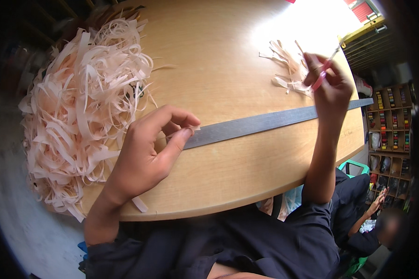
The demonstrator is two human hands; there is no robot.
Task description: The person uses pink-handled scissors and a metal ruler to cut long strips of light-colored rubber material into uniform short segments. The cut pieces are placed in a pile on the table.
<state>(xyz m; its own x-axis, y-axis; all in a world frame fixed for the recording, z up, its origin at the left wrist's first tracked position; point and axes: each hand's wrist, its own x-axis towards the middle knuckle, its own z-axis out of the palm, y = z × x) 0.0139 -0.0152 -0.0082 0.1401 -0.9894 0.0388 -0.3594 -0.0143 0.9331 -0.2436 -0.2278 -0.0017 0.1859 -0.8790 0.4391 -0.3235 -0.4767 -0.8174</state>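
Observation:
A long metal ruler (256, 124) lies aslant across the wooden table. At its left end, my left hand (146, 151) is closed in a pinch on the end of a pale pink strip (194, 128). To the right, my right hand (329, 83) is raised above the ruler's far side. Its fingers close round a slim pink-handled tool (322, 76) with a thin metal-looking tip; its exact kind is unclear. Beside that hand lies a small bunch of cut pale pink strips (288, 67).
A big tangled heap of pale pink strips (86, 102) covers the table's (209, 60) left side. One short strip (139, 203) lies by the near edge. At the right, a person (363, 232) sits near a shelf of coloured thread spools (390, 116) and a green stool (354, 166).

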